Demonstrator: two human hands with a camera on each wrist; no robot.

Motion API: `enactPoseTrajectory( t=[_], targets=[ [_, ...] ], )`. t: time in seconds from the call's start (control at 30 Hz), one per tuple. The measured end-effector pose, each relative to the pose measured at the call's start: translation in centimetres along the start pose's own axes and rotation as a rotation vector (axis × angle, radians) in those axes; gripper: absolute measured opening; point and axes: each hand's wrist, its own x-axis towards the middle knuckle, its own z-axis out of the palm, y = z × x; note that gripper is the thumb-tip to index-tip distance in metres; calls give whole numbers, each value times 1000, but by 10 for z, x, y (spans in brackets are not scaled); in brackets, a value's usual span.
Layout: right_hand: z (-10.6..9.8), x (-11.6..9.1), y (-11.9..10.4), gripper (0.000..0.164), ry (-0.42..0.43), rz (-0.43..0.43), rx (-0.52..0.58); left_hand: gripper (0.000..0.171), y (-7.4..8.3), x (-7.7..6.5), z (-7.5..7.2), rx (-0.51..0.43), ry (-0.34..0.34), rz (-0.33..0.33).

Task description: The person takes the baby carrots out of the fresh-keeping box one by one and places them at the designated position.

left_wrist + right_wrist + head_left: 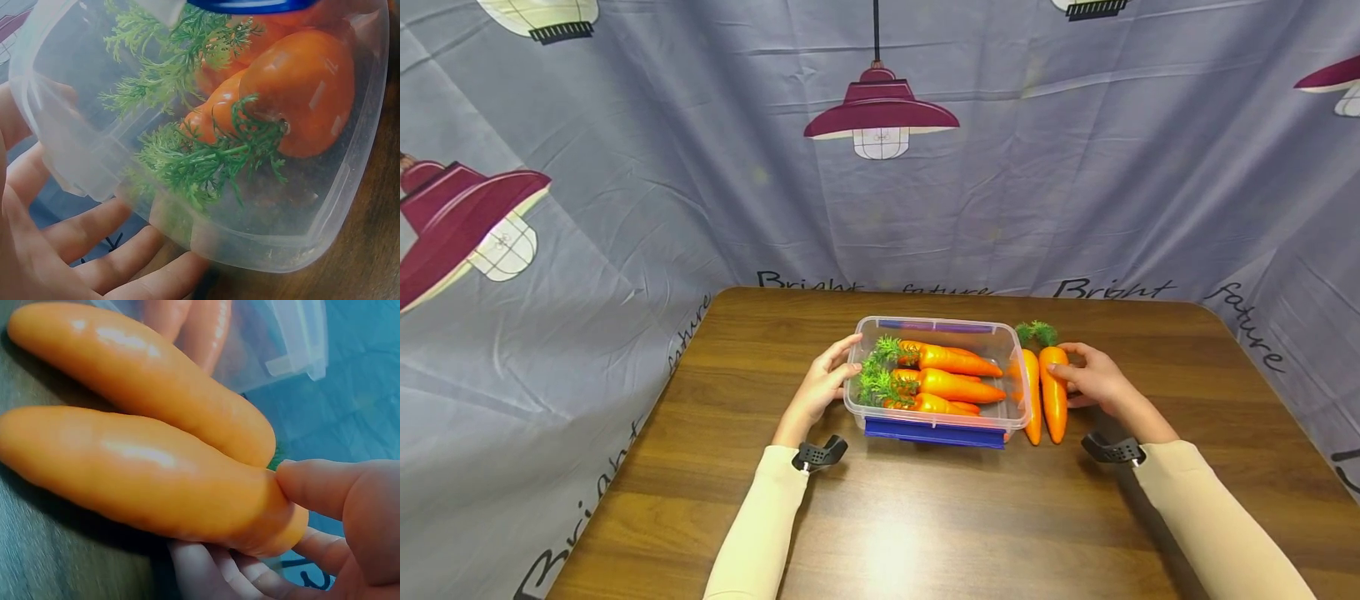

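A clear plastic container [936,421] with blue latches holds several orange carrots [951,385] with green tops at its left end. My left hand [820,383] touches the container's left end; in the left wrist view its fingers [119,256] lie loosely extended against the translucent wall. To the right of the container, two more carrots lie side by side on the table. My right hand [1097,382] pinches the outer carrot [144,481] near its leafy end, thumb on top and fingers along its far side. The inner carrot [156,381] lies right beside the container wall.
The wooden table [955,517] stands against a grey-blue curtain [1000,208] printed with lamps and lettering. A black wrist camera mount [820,454] sits on the left wrist, and another [1112,450] on the right.
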Motion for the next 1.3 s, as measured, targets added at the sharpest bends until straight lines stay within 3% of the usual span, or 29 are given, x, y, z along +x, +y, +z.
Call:
enactPoseTrajectory(
  t=[0.43,0.97,1.3],
  targets=[
    [13,-5,-4,74,11,-6,48,59,1,0,1,4,-4,3],
    [5,-11,-5,75,22,30,-47,60,2,0,1,-15,-5,3],
    [-9,-16,-16,75,96,9,-169,60,1,0,0,-15,-7,-6]
  ],
)
